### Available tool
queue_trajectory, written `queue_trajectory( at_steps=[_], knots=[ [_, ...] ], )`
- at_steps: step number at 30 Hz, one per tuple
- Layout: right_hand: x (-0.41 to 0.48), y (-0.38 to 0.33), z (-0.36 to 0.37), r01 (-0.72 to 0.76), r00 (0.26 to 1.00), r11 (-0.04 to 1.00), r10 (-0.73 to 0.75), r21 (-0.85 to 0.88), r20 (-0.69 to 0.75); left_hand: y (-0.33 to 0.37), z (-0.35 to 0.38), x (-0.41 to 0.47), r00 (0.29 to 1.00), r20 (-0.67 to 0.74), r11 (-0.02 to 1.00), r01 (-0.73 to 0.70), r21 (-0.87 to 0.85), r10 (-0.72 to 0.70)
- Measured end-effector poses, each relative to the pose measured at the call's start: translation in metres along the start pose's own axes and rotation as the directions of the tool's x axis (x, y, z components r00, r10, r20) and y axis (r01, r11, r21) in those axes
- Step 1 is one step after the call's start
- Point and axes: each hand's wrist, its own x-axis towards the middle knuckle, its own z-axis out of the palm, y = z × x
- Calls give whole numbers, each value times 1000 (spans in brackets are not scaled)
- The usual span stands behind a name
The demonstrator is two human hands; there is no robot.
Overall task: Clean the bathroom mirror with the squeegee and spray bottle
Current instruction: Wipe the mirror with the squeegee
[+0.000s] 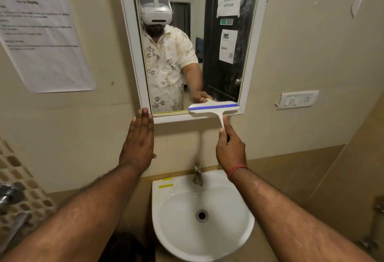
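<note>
The right hand (230, 149), with a red thread at the wrist, is clamped around the white handle of a squeegee (214, 109). The squeegee's blue-edged blade lies level against the bottom right of the mirror (187, 33), at its white frame. The left hand (138, 143) is flat with fingers together, pressed against the beige wall just beside the mirror's lower left corner, holding nothing. Below the hands sits a white washbasin (166, 230) with a metal tap (197, 175). A printed sheet (44, 37) hangs on the wall to the left, a switch plate (297, 99) to the right.
</note>
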Motion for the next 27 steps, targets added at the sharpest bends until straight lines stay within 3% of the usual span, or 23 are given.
queue_trajectory(
  at_steps=[19,27],
  knots=[
    [0,-13,-8,-80,994,997,79,8,74,-5,5,-12,995,97,994,-47,97,37],
    [-1,-17,-20,-38,992,999,39,-12,122,-9,12,-23,995,81,995,-67,80,61]
  ],
)
